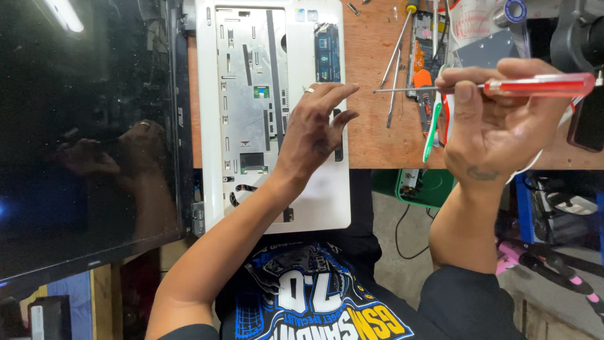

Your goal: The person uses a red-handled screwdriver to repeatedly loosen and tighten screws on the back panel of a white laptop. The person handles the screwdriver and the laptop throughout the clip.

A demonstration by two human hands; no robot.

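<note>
I count one laptop [277, 189], two hands, three screwdrivers: one red-handled [535, 85], two lying on the bench [365, 151].

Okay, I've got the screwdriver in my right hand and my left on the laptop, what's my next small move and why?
Probably swing the red-handled screwdriver in your right hand leftward and down toward the white laptop base: its tip hangs over the wooden bench, off the laptop, while your left hand already rests on the palm rest.

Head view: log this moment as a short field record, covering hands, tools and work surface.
left hand: flat on white laptop base, keyboard removed
right hand: raised, fingers gripping red-handled screwdriver
laptop screen: dark, open to the left
wooden bench: spare screwdrivers lying loose
</note>
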